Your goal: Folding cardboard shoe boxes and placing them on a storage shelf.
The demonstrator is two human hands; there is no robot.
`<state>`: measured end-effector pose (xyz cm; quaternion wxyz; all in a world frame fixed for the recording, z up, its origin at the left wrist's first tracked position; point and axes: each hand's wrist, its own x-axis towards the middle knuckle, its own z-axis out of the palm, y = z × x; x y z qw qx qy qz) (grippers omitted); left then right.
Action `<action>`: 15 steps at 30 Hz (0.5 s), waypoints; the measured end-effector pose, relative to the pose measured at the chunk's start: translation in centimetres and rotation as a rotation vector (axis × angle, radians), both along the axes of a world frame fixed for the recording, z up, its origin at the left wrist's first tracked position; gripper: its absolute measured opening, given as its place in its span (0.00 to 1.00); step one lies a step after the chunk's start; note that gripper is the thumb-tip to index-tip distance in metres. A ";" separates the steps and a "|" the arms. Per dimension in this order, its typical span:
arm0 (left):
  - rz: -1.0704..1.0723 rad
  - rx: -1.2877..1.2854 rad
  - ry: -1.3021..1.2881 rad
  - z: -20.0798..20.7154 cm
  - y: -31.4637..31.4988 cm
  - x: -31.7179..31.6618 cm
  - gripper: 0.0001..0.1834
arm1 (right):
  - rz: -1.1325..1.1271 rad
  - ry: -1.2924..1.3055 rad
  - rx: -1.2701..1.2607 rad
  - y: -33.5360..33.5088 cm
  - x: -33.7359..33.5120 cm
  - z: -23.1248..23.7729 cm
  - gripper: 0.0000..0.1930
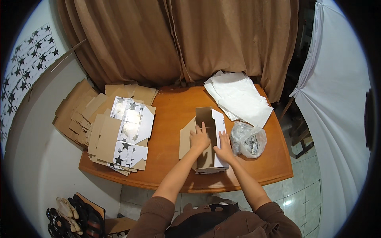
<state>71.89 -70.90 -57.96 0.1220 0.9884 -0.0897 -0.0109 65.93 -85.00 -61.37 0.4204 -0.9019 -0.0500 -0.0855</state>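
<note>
A cardboard box (204, 114), brown inside and white outside, stands with its top open near the table's front edge. One brown flap spreads out on its left side, and a white flap lies along its right. My left hand (199, 137) reaches into the box's opening with its fingers apart; its fingertips' contact inside is hard to make out. On the white right-hand flap rests my right hand (225, 148), fingers stretched out and holding nothing. Just right of that hand sits a clear plastic bag (249, 139) with small greyish pieces inside.
Flat star-printed box blanks (133, 123) lie on a stack of brown cardboard (85, 109) at the left. White paper sheets (240, 95) cover the table's back right corner. The wooden table (168, 119) has a curved front edge. Shoes (73, 216) sit at the lower left.
</note>
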 end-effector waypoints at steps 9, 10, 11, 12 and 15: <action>0.043 0.186 -0.039 -0.4 -0.2 7.1 0.50 | -0.047 0.001 -0.316 0.3 -1.5 -0.6 0.40; 0.042 0.183 -0.034 -0.9 -0.1 6.9 0.50 | -0.047 0.006 -0.319 0.1 -1.3 -0.6 0.40; 0.039 0.138 -0.099 -1.7 0.1 6.5 0.49 | -0.046 -0.027 -0.318 0.1 -1.2 -0.7 0.41; 0.035 0.095 -0.161 -1.9 0.2 5.8 0.48 | -0.047 -0.057 -0.315 0.2 -1.2 -0.4 0.41; 0.057 0.013 -0.150 -2.8 1.4 4.4 0.46 | -0.007 0.004 -0.321 0.5 -1.1 0.5 0.41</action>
